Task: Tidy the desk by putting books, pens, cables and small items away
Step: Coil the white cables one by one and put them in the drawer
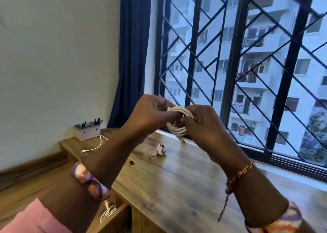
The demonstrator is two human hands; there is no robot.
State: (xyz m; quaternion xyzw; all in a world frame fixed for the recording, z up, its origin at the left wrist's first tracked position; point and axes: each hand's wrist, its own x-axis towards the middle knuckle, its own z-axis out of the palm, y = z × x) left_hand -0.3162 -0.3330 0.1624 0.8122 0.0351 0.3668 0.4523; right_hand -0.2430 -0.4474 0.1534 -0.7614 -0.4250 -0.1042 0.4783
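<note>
Two hands, left hand (152, 112) and right hand (201, 121), pinch a coiled white round cable (178, 125) between them, fingers curled on its loops, held in the air above the wooden plank desk (177, 171), plug end dangling below. Risk: coil is unsecured, so a loosened pinch would likely let the loops spring open or drop onto the small white patterned object (161, 149) and clear plastic cap (152, 154) on the desk below the coil. A second loose white cable (96, 146) lies left of the coil, beside a white pen holder box (87, 132), still to stow.

Wooden desk (177, 188), bearing a pen box (87, 132), loose white cable (94, 147), clear cup (153, 154), and crumpled wad (161, 149).
</note>
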